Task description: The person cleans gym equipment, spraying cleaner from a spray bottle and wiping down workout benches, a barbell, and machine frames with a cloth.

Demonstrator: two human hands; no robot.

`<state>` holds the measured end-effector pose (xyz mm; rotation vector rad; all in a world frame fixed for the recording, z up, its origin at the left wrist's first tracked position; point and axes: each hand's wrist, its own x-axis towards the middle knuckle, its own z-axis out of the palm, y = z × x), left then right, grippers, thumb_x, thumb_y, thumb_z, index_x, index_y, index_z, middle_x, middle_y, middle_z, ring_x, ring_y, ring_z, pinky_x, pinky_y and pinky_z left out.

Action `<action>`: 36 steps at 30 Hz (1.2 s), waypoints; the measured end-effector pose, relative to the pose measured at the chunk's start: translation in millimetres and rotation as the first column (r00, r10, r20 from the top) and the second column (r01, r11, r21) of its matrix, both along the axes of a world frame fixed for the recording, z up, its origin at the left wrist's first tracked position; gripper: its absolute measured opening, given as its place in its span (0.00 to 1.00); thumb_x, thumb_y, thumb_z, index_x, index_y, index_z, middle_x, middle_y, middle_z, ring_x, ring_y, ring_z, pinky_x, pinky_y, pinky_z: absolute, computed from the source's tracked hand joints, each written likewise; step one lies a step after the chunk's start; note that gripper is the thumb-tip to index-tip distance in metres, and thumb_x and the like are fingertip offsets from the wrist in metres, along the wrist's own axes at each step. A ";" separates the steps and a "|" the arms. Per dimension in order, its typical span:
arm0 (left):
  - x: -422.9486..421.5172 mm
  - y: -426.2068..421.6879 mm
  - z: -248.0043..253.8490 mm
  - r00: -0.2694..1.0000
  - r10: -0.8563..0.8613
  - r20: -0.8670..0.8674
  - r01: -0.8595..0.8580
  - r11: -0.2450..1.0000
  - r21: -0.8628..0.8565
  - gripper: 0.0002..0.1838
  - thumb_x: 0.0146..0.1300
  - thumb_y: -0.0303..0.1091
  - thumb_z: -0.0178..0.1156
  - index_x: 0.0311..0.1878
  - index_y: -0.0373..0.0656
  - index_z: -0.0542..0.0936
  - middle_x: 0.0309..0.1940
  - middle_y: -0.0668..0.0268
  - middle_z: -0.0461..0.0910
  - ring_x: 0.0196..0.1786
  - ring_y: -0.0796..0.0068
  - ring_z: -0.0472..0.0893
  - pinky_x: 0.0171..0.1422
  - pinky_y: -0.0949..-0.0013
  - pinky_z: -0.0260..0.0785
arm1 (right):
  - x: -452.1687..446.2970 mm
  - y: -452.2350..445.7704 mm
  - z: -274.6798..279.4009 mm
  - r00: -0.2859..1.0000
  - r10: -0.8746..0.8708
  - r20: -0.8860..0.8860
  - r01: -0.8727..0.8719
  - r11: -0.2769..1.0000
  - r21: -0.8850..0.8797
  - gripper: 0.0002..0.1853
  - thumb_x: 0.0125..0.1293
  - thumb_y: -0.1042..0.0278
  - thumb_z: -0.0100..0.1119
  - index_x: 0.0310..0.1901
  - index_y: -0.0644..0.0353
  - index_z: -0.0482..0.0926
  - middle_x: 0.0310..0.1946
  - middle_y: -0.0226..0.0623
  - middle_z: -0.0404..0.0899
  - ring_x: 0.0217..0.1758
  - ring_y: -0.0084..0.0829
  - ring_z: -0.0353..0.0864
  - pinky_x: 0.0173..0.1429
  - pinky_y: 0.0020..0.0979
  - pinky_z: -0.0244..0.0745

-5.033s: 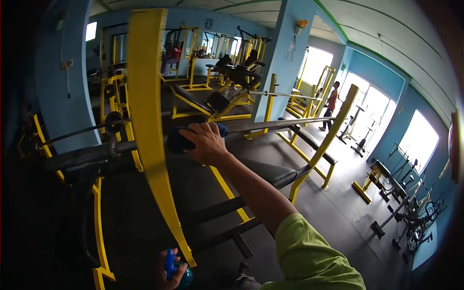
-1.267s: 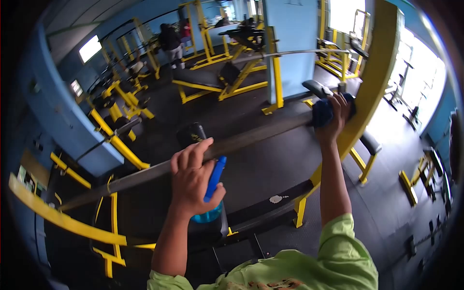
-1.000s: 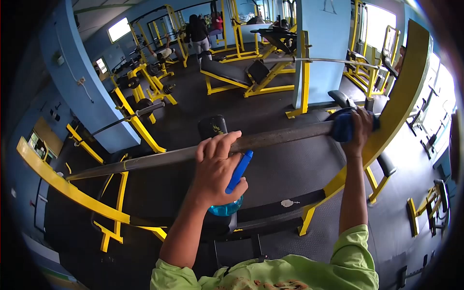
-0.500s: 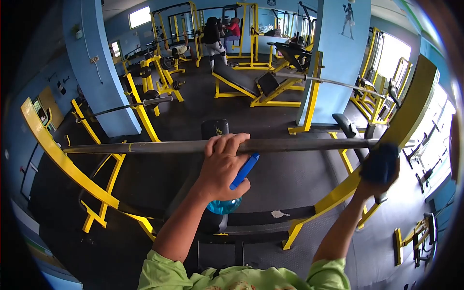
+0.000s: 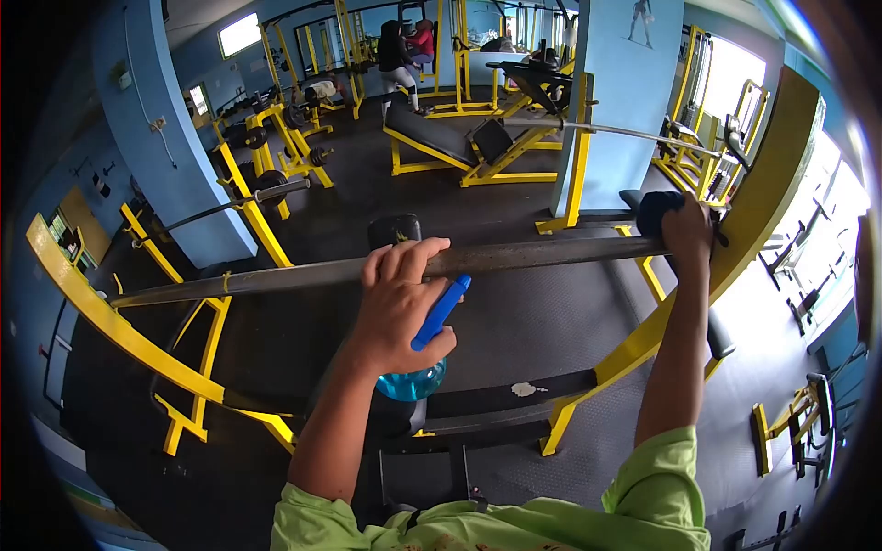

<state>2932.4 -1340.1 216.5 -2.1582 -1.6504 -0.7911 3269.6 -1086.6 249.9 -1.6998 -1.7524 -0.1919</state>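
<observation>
A long metal bar (image 5: 533, 254) runs across in front of me between two yellow uprights. My left hand (image 5: 404, 308) rests its fingers over the middle of the bar and also holds a spray bottle (image 5: 411, 380), with a blue head and blue-green liquid, that hangs below the bar. At the bar's right end, beside the right yellow upright (image 5: 772, 184), my right hand (image 5: 687, 231) is closed on a dark blue cloth (image 5: 658, 213). The cloth lies against the bar. Part of it is hidden by my fingers.
Below the bar is a black padded bench (image 5: 393, 230). A low black beam (image 5: 496, 400) with a pale worn patch joins the frame. Beyond stand an inclined bench (image 5: 427, 138), a loaded barbell (image 5: 230, 209) by a blue pillar (image 5: 175, 156), and people (image 5: 395, 60) near the far machines.
My right hand has moved up and left with the cloth, from the upright's front to the bar's right end. My left hand keeps its place on the bar. The view has shifted slightly.
</observation>
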 end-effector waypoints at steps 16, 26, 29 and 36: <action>9.2 -3.0 6.6 1.000 -0.006 -0.014 0.007 1.000 0.021 0.21 0.36 0.45 0.63 0.37 0.48 0.84 0.64 0.59 0.68 0.67 0.54 0.64 0.72 0.48 0.44 | 19.4 -90.8 -182.3 -0.134 0.357 -0.924 -0.298 0.875 0.381 0.09 0.65 0.72 0.56 0.46 0.63 0.79 0.35 0.35 0.81 0.35 0.31 0.82 0.43 0.30 0.78; 7.3 -6.4 5.3 0.996 -0.083 0.019 0.083 0.996 -0.034 0.21 0.37 0.42 0.62 0.38 0.44 0.82 0.67 0.57 0.65 0.70 0.50 0.59 0.74 0.44 0.42 | 135.3 -200.4 -193.5 -0.070 0.435 -0.898 -0.099 0.893 0.440 0.13 0.66 0.71 0.49 0.49 0.66 0.76 0.40 0.38 0.82 0.41 0.30 0.84 0.48 0.30 0.81; 26.1 -12.0 22.2 0.975 -0.077 0.209 0.103 0.988 -0.113 0.21 0.37 0.40 0.61 0.38 0.42 0.82 0.70 0.54 0.63 0.72 0.48 0.57 0.74 0.44 0.45 | 163.3 -174.1 -141.1 0.094 0.601 -0.794 -0.142 0.797 0.587 0.18 0.63 0.79 0.45 0.54 0.69 0.74 0.43 0.39 0.82 0.46 0.28 0.83 0.53 0.27 0.78; 150.0 35.2 56.0 0.924 -0.223 0.311 0.275 0.952 -0.136 0.22 0.35 0.43 0.61 0.35 0.41 0.84 0.72 0.46 0.60 0.74 0.44 0.57 0.76 0.47 0.43 | 187.1 -5.6 -50.9 0.859 0.508 -0.063 -0.417 0.766 0.489 0.22 0.54 0.72 0.59 0.55 0.56 0.78 0.43 0.41 0.84 0.46 0.37 0.84 0.55 0.36 0.77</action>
